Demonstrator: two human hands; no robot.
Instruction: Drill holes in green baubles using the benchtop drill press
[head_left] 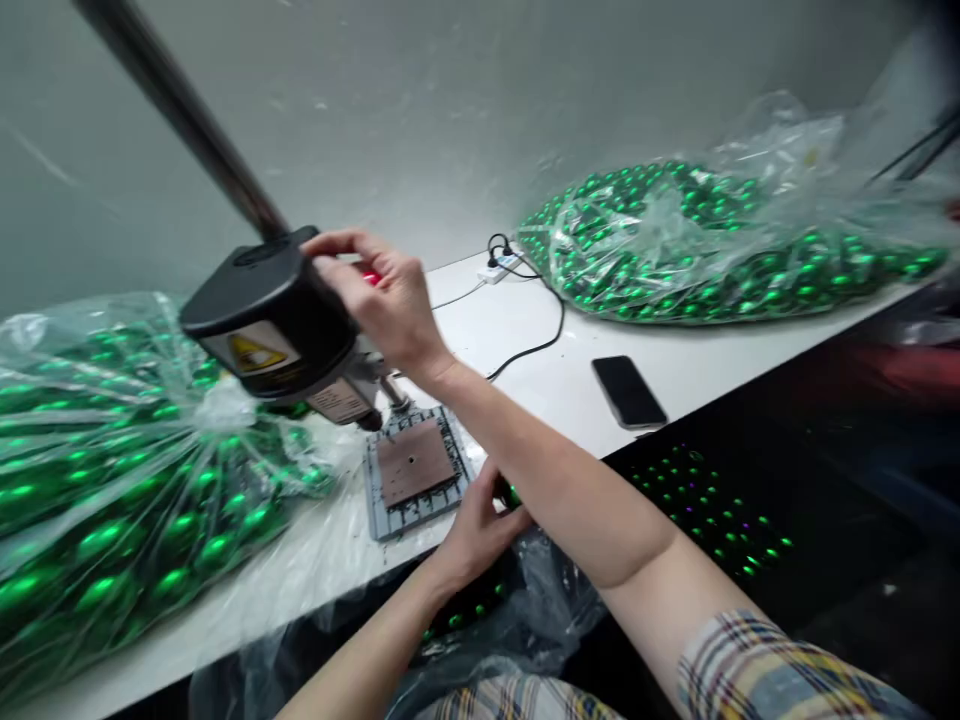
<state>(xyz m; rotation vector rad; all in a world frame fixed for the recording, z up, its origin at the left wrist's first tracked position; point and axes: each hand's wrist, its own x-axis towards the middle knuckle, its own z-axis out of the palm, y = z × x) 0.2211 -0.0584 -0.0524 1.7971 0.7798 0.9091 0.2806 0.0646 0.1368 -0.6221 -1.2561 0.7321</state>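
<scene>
My right hand (pixel 382 295) reaches up to the black head of a small bench drill press (pixel 277 320), fingers curled round its right side near a red button. Below the head lies the grey base plate (pixel 416 465) with a brown pad on it. My left hand (pixel 480 525) is at the table's front edge beside the plate, fingers pinched on a small green bead (pixel 512 494). A long dark lever (pixel 180 110) runs up to the left from the head.
A clear bag of green beads (pixel 112 480) lies on the left, another big bag (pixel 720 250) at the back right. A black phone (pixel 628 392) lies on the white table (pixel 570 350). A power strip (pixel 501 265) with cables sits by the wall. More beads (pixel 712 510) glint below the table edge.
</scene>
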